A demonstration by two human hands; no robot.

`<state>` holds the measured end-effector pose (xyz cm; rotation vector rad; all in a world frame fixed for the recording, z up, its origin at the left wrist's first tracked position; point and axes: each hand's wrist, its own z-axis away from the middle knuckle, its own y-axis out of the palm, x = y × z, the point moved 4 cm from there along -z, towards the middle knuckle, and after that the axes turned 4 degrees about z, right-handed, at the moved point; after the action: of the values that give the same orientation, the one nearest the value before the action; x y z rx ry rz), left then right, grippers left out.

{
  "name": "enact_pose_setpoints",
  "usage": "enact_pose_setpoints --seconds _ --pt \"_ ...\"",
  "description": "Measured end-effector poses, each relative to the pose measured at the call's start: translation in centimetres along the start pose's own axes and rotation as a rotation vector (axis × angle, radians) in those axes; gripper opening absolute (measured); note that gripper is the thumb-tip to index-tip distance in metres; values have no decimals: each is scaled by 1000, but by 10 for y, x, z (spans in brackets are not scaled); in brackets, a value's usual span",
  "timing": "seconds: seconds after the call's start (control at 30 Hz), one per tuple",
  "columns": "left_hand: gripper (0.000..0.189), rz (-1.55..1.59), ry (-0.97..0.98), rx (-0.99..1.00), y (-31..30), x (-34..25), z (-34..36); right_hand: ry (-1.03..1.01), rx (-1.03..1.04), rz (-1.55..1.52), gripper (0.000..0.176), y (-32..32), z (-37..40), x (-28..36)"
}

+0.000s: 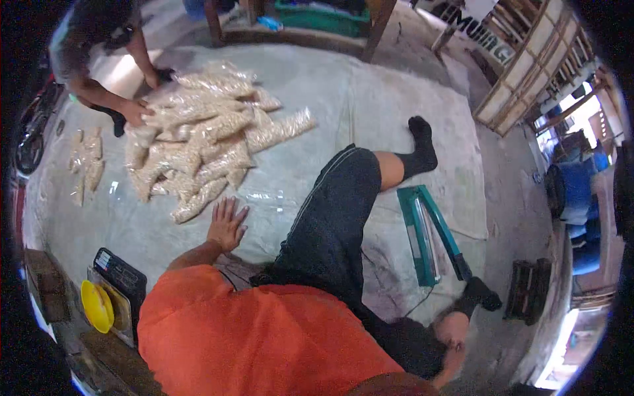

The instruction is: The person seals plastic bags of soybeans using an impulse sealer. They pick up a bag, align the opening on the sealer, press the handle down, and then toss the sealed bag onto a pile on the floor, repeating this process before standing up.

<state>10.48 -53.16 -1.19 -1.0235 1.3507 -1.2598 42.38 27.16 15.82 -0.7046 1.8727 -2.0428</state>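
My left hand [228, 225] lies flat on the pale floor sheet [370, 86], fingers spread, holding nothing. Just beyond its fingertips begins a heap of clear plastic bags [198, 142] filled with small pale pieces. My right hand [453, 355] is low on the right, resting by my bent leg near the shin; its fingers are dim and partly hidden. Between my two feet stands a green hand-operated bag sealer [422, 237], its lever arm raised at an angle from the base.
Another person [99, 59] crouches at upper left with a hand on the heap. Smaller filled bags [86, 162] lie left of it. A yellow bowl [97, 307] tilts beside a black scale [120, 274]. A dark slotted block [527, 290] sits at right, near blue barrels [569, 191].
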Motion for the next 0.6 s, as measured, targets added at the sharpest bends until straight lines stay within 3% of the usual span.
enact_pose_setpoints --seconds 0.07,0.13,0.17,0.23,0.27,0.33,0.4,0.47,0.6 --pt "68 128 67 35 -11 1 -9 -230 35 165 60 8 -24 -6" --pt "66 157 78 80 -3 4 -14 23 137 247 58 -27 -11 70" --pt "67 162 71 94 -2 7 -17 40 149 284 58 -42 -13 99" --pt "70 198 45 121 -4 10 -24 -7 382 285 55 -51 -23 139" --pt "70 202 50 135 -2 13 -28 4 387 296 55 -54 -41 133" --pt "71 194 54 192 3 18 -30 -227 346 553 56 -60 -74 113" --pt "68 239 112 177 5 20 -34 -163 334 477 57 -62 -65 115" --pt "64 308 107 36 10 22 -31 -97 303 363 58 -61 -53 128" --pt "58 269 106 115 18 26 -36 -64 223 157 60 -67 -45 148"
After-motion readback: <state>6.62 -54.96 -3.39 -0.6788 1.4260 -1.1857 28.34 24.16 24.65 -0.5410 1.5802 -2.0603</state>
